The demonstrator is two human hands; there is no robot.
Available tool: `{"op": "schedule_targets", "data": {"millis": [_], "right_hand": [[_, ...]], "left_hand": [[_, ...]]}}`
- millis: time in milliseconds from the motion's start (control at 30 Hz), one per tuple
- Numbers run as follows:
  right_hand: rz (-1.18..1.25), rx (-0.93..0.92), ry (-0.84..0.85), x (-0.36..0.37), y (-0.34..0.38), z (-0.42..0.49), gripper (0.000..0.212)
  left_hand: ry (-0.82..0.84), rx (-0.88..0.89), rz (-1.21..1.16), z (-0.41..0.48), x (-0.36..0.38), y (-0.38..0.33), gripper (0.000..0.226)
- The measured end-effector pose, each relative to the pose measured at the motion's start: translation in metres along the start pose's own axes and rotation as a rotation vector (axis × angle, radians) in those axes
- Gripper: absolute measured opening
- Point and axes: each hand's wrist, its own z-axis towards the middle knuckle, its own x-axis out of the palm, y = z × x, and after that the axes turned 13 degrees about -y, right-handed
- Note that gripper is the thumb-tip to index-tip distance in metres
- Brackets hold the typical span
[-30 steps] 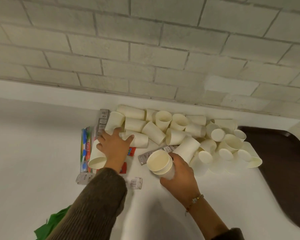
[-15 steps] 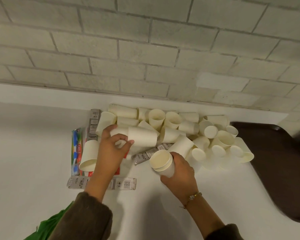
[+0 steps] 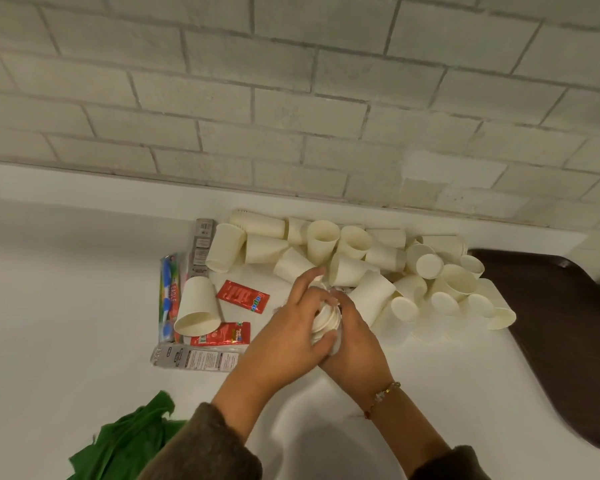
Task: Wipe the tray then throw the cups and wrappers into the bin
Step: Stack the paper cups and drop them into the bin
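Observation:
A heap of white paper cups (image 3: pixel 354 251) lies on the white counter against the wall. My left hand (image 3: pixel 284 330) and my right hand (image 3: pixel 355 336) meet in front of the heap, both closed around a small stack of nested cups (image 3: pixel 324 318). One loose cup (image 3: pixel 198 306) lies on its side to the left. Red sachet wrappers (image 3: pixel 243 295) (image 3: pixel 222 334), a grey wrapper strip (image 3: pixel 196 356) and a colourful packet (image 3: pixel 168 296) lie around it. The dark brown tray (image 3: pixel 561 327) sits at the right.
A green cloth (image 3: pixel 129 441) lies at the lower left on the counter (image 3: pixel 66 306). A pale brick wall (image 3: pixel 291 98) rises right behind the cups. No bin is in view.
My left hand lifted a cup from the heap and brought it right onto the cups in my right hand. The red sachets it covered now show.

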Motion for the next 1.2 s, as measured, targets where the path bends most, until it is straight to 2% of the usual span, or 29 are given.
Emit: {"op": "schedule_targets", "data": {"millis": [67, 133, 233, 333, 467, 567, 700, 767, 867, 967, 1100, 1200], "right_hand": [[0.042, 0.004, -0.019, -0.003, 0.000, -0.002, 0.074], [0.084, 0.035, -0.016, -0.007, -0.002, -0.004, 0.079], [0.127, 0.094, -0.022, -0.009, -0.006, -0.005, 0.081], [0.174, 0.151, -0.008, -0.007, -0.008, -0.007, 0.085], [0.284, 0.229, 0.010, 0.001, -0.009, -0.011, 0.097], [0.309, 0.222, 0.011, 0.005, -0.006, -0.014, 0.103], [0.299, 0.222, -0.009, 0.006, -0.008, -0.016, 0.106], [0.296, 0.226, -0.023, 0.005, -0.009, -0.015, 0.108], [0.306, 0.243, -0.043, 0.003, -0.011, -0.014, 0.107], [0.322, 0.268, -0.053, 0.002, -0.015, -0.015, 0.106], [0.319, 0.306, -0.046, 0.001, -0.018, -0.016, 0.104], [0.298, 0.318, -0.056, 0.000, -0.023, -0.018, 0.104]], "left_hand": [[-0.068, -0.017, -0.075, 0.001, -0.007, 0.000, 0.046], [-0.194, -0.079, -0.139, 0.004, -0.020, 0.010, 0.045], [-0.345, -0.223, 0.000, 0.007, -0.042, 0.046, 0.035], [-0.292, -0.398, 0.294, 0.002, -0.059, 0.089, 0.037], [-0.085, -0.634, 0.553, -0.015, -0.068, 0.128, 0.058], [-0.071, -0.648, 0.514, -0.025, -0.065, 0.142, 0.060], [-0.311, -0.692, 0.385, -0.028, -0.068, 0.143, 0.041], [-0.399, -0.657, 0.364, -0.022, -0.073, 0.139, 0.035], [-0.379, -0.577, 0.265, -0.004, -0.075, 0.129, 0.030], [-0.346, -0.582, 0.163, 0.019, -0.064, 0.120, 0.030], [-0.365, -0.518, 0.244, 0.051, -0.046, 0.117, 0.032], [-0.307, -0.473, 0.345, 0.069, -0.032, 0.124, 0.031]]}}
